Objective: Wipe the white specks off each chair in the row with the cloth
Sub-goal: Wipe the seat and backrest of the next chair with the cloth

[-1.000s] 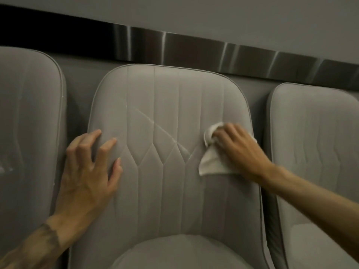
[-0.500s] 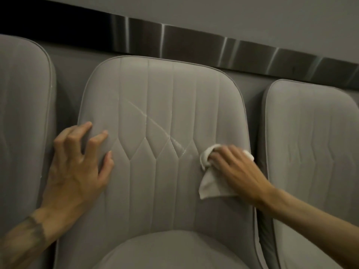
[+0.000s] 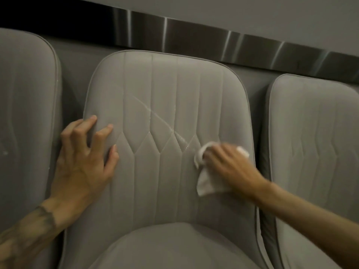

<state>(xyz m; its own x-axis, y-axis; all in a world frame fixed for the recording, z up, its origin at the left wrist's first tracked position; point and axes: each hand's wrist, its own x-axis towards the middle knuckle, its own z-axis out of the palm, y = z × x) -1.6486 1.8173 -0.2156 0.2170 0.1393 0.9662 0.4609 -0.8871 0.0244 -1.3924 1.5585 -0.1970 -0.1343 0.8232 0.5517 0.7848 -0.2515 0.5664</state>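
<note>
- At the far left of the row: left chair (image 3: 25,113), grey, with a few small white specks on its backrest and along the seam of its right edge. Touched by neither of the hands.
- At the left edge of the middle chair (image 3: 165,84): left hand (image 3: 85,158), spread wide with bent fingers, pressing on the backrest with the fingertips and holding nothing. Seems to serve only to steady the chair.
- In the middle of that backrest: white streak (image 3: 155,115) of specks, thin and long, running on a slant from the upper left down to the lower right, across the sewn lines.
- Just beside the lower right end of the streak, near the right edge of the backrest: cloth (image 3: 206,183), white and crumpled, pressed against the fabric, with one loose corner hanging down.
- On top of the cloth: right hand (image 3: 231,166), a little blurred, with fingers curled over the bunched part and gripping it.
- Relation that decides the next move: streak lying up and to the left of the right hand, its near end almost touching the cloth. Upper end closer to the left hand, but no cloth there. Probably best to wipe with the right hand up and to the left, along the slanted line and not across it.
- At the far right: right chair (image 3: 314,133), touched by nothing. Specks there too faint to tell.
</note>
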